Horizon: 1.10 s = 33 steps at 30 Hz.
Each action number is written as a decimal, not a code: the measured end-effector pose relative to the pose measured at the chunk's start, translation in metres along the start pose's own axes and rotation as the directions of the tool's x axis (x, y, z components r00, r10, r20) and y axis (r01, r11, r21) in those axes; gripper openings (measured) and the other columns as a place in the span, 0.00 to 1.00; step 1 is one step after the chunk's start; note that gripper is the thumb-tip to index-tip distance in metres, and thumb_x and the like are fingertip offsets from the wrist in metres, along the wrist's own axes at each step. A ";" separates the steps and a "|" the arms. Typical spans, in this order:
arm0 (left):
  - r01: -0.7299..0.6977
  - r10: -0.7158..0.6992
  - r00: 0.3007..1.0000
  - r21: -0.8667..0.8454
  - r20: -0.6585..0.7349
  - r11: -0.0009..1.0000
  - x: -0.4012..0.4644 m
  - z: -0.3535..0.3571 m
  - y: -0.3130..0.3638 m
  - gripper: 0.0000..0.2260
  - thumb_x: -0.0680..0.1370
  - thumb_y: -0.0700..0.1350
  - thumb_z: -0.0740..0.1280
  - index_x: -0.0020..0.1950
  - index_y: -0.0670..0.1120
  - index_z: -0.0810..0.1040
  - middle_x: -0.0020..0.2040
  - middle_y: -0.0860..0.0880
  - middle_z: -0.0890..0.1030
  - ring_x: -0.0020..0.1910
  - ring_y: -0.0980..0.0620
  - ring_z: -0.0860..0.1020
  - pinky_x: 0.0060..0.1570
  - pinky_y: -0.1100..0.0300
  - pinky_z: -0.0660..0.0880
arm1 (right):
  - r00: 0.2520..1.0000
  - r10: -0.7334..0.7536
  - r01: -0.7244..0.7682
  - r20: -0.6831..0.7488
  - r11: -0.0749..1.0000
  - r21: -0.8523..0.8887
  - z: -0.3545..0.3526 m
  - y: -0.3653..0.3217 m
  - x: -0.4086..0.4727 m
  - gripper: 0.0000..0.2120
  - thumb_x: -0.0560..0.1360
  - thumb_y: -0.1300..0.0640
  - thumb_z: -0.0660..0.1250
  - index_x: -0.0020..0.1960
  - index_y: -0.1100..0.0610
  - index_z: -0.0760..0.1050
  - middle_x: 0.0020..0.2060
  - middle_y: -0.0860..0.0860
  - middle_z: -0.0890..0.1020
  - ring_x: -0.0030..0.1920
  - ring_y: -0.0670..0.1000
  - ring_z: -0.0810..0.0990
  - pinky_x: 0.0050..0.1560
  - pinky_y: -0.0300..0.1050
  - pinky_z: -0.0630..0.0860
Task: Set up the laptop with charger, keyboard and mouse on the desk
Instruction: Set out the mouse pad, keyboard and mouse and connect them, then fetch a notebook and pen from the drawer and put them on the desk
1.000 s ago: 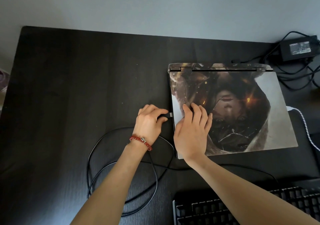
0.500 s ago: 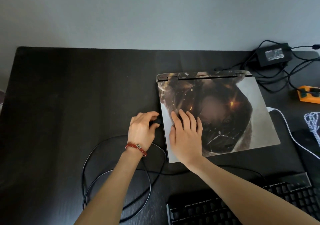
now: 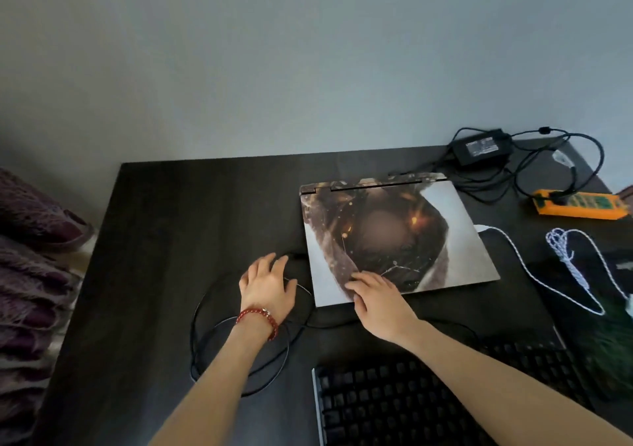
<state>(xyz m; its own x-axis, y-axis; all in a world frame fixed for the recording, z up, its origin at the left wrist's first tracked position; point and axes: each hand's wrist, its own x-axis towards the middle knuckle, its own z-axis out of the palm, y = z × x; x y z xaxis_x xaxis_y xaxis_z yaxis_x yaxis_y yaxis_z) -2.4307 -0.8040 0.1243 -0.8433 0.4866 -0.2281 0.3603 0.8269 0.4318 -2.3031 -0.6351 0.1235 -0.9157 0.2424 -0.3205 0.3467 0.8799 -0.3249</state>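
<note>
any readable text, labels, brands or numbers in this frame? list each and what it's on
None can be read.
Charger brick: pale label with print, too small and blurred.
Orange power strip: green patches on top, no legible marks.
Keyboard: keycaps too dark, no legends show.
Laptop lid: artwork only, no lettering visible.

You're at a desk in a home room, likely a bedroom

You can tell from the dark wooden desk [image 3: 171,240] pushed against a plain grey wall [image 3: 274,68], the purple fuzzy blanket [image 3: 30,274] heaped just beside its left edge, and the personal gear: a laptop [image 3: 394,240] with printed artwork on its lid, a keyboard [image 3: 411,404], an orange power strip [image 3: 579,204]
</note>
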 end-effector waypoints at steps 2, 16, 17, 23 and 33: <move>-0.001 0.001 1.000 -0.017 -0.006 1.000 -0.025 -0.008 0.023 0.19 0.76 0.49 0.61 0.67 0.50 0.68 0.69 0.49 0.68 0.69 0.47 0.63 0.68 0.48 0.59 | 0.999 0.025 -0.022 -0.045 0.997 0.077 -0.011 0.012 -0.038 0.17 0.79 0.57 0.53 0.67 0.53 0.68 0.66 0.50 0.72 0.68 0.50 0.66 0.69 0.48 0.63; -0.516 0.554 0.805 -0.209 0.211 0.831 -0.276 0.109 0.360 0.14 0.77 0.49 0.61 0.61 0.49 0.75 0.60 0.46 0.77 0.60 0.45 0.74 0.61 0.49 0.70 | 0.663 0.659 -0.350 -0.355 0.692 0.631 -0.049 0.192 -0.452 0.13 0.79 0.60 0.57 0.60 0.58 0.75 0.56 0.54 0.81 0.55 0.52 0.78 0.53 0.37 0.68; -0.535 0.578 0.779 -0.224 0.244 0.815 -0.300 0.122 0.381 0.14 0.77 0.49 0.62 0.60 0.49 0.75 0.59 0.45 0.77 0.59 0.45 0.75 0.61 0.49 0.71 | 0.618 0.698 -0.374 -0.363 0.667 0.645 -0.046 0.204 -0.485 0.13 0.79 0.60 0.57 0.60 0.59 0.75 0.56 0.55 0.81 0.57 0.53 0.78 0.55 0.38 0.68; -0.722 0.743 0.509 -0.255 0.434 0.644 -0.457 0.211 0.506 0.14 0.77 0.49 0.61 0.61 0.47 0.75 0.61 0.46 0.77 0.60 0.46 0.74 0.62 0.52 0.70 | 0.277 0.918 -0.454 -0.283 0.385 0.804 -0.015 0.264 -0.709 0.14 0.80 0.58 0.55 0.61 0.56 0.74 0.56 0.53 0.81 0.53 0.54 0.79 0.53 0.43 0.72; -0.848 0.816 0.051 -0.407 0.576 0.340 -0.709 0.403 0.694 0.15 0.77 0.48 0.62 0.62 0.45 0.74 0.62 0.45 0.77 0.61 0.46 0.74 0.61 0.54 0.69 | -0.265 0.964 -0.251 0.016 -0.086 0.964 0.105 0.344 -1.025 0.15 0.79 0.60 0.54 0.61 0.57 0.74 0.55 0.55 0.81 0.54 0.50 0.78 0.52 0.40 0.71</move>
<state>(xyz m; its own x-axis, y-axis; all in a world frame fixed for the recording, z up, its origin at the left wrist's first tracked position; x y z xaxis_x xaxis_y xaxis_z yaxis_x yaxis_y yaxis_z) -1.4216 -0.4612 0.2338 0.4802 0.8621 -0.1616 0.6755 -0.2460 0.6951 -1.2241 -0.6235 0.2471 0.5801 0.7775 -0.2431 0.3964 -0.5301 -0.7496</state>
